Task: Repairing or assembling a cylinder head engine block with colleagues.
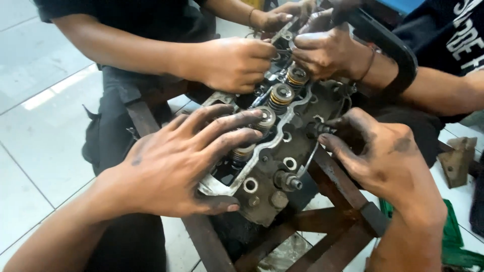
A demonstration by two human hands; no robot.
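The left hand was laid flat, fingers spread, on the cylinder head, which was rested on a rusty metal stand. The right hand was curled at the head's right edge, fingertips touching it. Farther back, valve springs were worked by co-workers' hands beside a black clamp tool.

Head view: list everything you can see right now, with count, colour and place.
cylinder head: one, grey, greasy, on the stand at centre
valve springs: several, grey and brass, in a row along its top
metal stand: one, rusty brown, beneath
clamp tool: one, black, top right
co-workers' hands: about three, top, at the far springs
green object: one, lower right
left hand: flat over the near springs
right hand: fingertips on the head's right edge
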